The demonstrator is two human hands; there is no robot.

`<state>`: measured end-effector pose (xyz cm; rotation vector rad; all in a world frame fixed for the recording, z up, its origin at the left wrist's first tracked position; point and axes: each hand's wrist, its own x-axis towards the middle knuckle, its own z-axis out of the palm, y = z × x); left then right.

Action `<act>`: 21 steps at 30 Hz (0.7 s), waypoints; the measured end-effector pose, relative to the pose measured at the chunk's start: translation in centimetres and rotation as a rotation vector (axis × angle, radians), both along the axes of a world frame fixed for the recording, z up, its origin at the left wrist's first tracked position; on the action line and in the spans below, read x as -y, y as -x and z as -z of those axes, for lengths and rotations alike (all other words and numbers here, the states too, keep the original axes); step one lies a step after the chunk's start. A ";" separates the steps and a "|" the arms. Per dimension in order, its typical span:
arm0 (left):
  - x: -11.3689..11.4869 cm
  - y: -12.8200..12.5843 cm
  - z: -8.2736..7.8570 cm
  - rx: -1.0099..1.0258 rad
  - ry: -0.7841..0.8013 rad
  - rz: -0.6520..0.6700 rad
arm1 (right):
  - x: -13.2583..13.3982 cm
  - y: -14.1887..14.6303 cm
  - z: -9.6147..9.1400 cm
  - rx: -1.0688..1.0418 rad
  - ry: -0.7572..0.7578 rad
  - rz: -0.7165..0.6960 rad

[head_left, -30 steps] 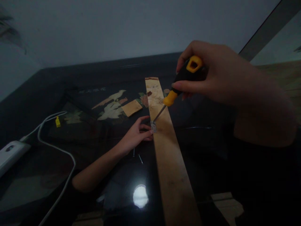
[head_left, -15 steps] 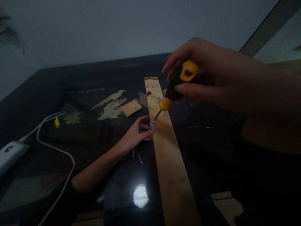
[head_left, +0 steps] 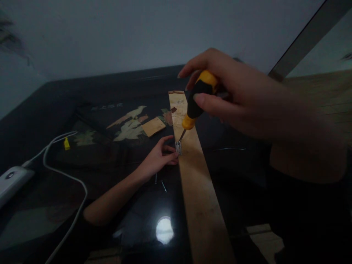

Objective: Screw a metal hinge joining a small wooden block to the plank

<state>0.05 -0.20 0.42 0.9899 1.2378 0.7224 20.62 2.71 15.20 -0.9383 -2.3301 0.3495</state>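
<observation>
A long wooden plank [head_left: 200, 198] lies lengthwise on the dark glossy table [head_left: 236, 172]. A small metal hinge [head_left: 179, 147] sits at the plank's left edge. My left hand [head_left: 158, 157] rests on the table beside the plank, its fingertips pinching the hinge. My right hand [head_left: 236, 99] is raised close to the camera, fingers wrapped round the black-and-yellow handle of a screwdriver [head_left: 192, 108]. The screwdriver's tip points down onto the hinge.
Two loose screws [head_left: 161, 182] lie on the table just below my left hand. A small wooden piece [head_left: 154, 126] rests left of the plank's far end. A white power strip [head_left: 12, 179] with its cable [head_left: 64, 172] lies at the left. A yellow clip [head_left: 66, 143] sits near the cable.
My right hand has shifted left and turned on the screwdriver handle, so the shaft stands steeper over the hinge. My left hand has stayed in place.
</observation>
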 end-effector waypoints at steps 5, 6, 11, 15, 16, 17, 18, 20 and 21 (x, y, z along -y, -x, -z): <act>0.1 0.0 -0.3 0.003 -0.008 0.002 | -0.1 0.6 0.4 -0.057 -0.095 0.064; 0.1 0.0 -0.3 0.007 -0.007 0.000 | -0.1 1.0 0.7 -0.043 -0.153 0.132; 0.1 0.0 -0.5 0.023 0.016 -0.014 | 0.0 2.1 1.2 0.038 -0.228 0.333; 0.1 -0.1 -0.5 0.025 0.032 -0.018 | -0.1 1.1 0.4 -0.058 -0.064 0.106; 0.1 -0.1 -0.5 0.024 0.035 -0.020 | -0.2 0.8 0.2 -0.079 -0.027 0.053; 0.0 -0.1 -0.5 0.022 0.040 -0.025 | -0.3 0.6 0.2 -0.098 -0.005 0.019; 0.0 -0.1 -0.6 0.019 0.047 -0.030 | -0.4 0.4 0.2 -0.114 0.003 0.003; -0.3 -0.2 -0.7 0.009 0.066 -0.031 | -0.5 0.5 0.4 -0.147 -0.038 0.014; -0.5 -0.2 -0.8 0.001 0.076 -0.025 | -0.5 0.7 0.5 -0.142 -0.079 0.039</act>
